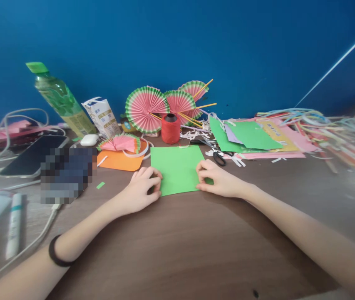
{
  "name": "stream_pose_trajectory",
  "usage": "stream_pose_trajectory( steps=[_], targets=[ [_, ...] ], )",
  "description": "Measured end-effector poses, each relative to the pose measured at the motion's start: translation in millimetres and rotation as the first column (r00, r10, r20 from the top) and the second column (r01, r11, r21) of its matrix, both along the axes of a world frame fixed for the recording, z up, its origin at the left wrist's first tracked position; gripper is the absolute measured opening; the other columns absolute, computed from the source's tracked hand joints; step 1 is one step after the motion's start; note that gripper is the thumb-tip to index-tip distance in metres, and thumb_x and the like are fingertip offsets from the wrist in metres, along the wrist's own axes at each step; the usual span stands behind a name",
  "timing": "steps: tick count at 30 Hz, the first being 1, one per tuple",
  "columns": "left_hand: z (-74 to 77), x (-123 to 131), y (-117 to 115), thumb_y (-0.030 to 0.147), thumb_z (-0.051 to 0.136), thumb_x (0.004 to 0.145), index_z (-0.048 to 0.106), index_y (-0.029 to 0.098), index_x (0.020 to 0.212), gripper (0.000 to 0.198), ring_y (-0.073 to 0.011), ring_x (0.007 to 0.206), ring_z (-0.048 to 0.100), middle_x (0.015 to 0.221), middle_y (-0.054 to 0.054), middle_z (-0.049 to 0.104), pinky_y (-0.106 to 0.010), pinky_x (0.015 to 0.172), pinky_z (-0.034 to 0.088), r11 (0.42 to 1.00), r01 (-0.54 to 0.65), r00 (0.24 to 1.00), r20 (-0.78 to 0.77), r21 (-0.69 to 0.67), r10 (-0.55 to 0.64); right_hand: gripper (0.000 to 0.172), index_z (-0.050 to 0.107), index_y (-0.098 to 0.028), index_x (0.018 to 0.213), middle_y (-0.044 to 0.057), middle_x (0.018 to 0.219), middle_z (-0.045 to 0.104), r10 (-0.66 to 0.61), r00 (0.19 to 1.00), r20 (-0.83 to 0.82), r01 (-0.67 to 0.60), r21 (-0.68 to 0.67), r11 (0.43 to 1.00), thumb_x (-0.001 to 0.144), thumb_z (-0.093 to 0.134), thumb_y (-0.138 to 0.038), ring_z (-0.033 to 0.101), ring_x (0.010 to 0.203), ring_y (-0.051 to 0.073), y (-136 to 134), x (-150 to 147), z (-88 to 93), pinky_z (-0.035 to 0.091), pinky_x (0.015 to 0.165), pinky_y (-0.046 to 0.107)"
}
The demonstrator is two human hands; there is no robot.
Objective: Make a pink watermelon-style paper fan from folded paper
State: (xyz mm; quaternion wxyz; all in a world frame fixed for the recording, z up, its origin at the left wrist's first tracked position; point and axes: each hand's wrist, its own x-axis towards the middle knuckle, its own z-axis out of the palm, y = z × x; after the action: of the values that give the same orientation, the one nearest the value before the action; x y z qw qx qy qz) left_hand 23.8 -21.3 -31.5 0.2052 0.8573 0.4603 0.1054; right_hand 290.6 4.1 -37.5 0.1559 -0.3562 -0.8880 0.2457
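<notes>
A sheet of green paper lies flat on the brown table in front of me. My left hand has its fingers curled at the sheet's left edge, thumb and fingers closed on the lower left side. At the opposite edge, my right hand grips the paper between thumb and bent fingers. Just behind the sheet stands a spool of red thread. Black-handled scissors rest beyond my right hand, partly covered by paper scraps. An orange sheet with a folded pink-and-green paper fan lies beyond my left hand.
Round pink paper fans on sticks lean near the blue wall. To the left are a tilted green bottle, a carton, phones, cables and a marker. Stacked coloured paper and strips lie right.
</notes>
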Motion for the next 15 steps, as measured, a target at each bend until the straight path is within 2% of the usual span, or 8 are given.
stream_pose_trajectory(
  steps=[7,15],
  targets=[
    [-0.6,-0.8,-0.4,0.022,0.046,0.075,0.043,0.019,0.065,0.010,-0.0208,0.097,0.039,0.100,-0.004,0.048,-0.040,0.091,0.031,1.000,0.001,1.000,0.003,-0.002,-0.001,0.028,0.042,-0.018,0.060,0.004,0.092,0.044,-0.021,1.000,-0.017,0.019,-0.088,0.996,0.079,0.057,-0.033,0.045,0.092,0.018,1.6,5.1,0.2,0.036,0.087,0.034],
    [0.1,-1.6,0.5,0.023,0.046,0.076,0.042,0.019,0.066,0.011,-0.0206,0.098,0.039,0.101,-0.004,0.047,-0.040,0.092,0.031,1.000,0.013,1.000,-0.003,-0.004,-0.013,0.024,0.043,-0.019,0.066,0.004,0.094,0.043,-0.002,1.000,-0.001,0.002,-0.121,0.993,0.078,0.057,-0.034,0.044,0.095,0.018,4.3,7.7,3.4,0.034,0.089,0.035]
  ],
)
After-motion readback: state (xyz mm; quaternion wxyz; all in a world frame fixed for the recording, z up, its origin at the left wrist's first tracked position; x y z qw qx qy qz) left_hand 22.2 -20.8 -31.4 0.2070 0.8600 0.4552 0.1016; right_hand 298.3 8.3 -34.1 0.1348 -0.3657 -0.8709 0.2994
